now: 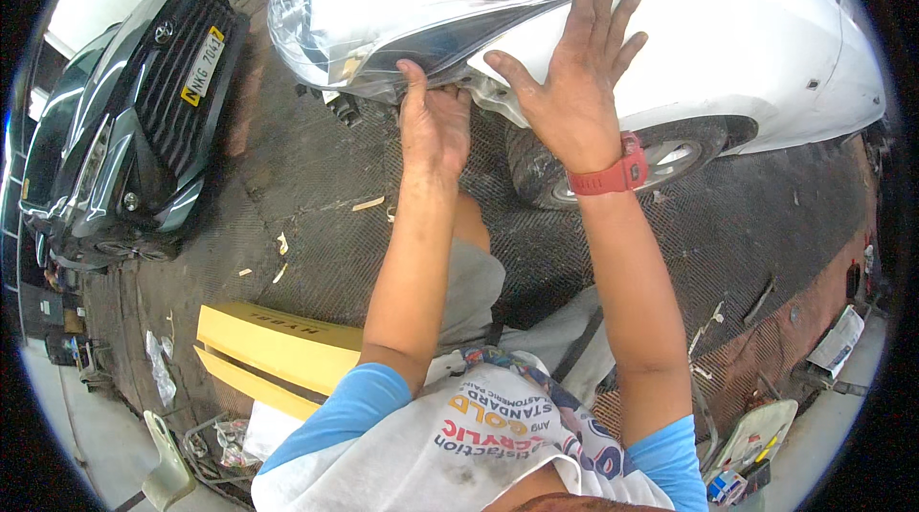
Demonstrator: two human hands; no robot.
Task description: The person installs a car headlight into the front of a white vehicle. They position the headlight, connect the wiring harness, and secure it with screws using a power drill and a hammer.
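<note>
Yellow carton: nearer the person than the headlamp, off to its left.
Left hand: at the headlamp's lower edge, thumb raised against it, fingers partly hidden; whether clamped cannot be told.
Right hand: flat, fingers spread apart, fingertips at the headlamp's tapered end; Red watch on its wrist.
Headlamp: in clear wrap, at the front corner of the white car, directly beyond the left hand, which is nearer its middle.
Headlamp axis: long way crosswise, slanting; blunt end left, taper pointing right and away from the person.
Wheel: right of the headlamp, below the White fender.
Dark car: well apart, left of the headlamp.
</note>
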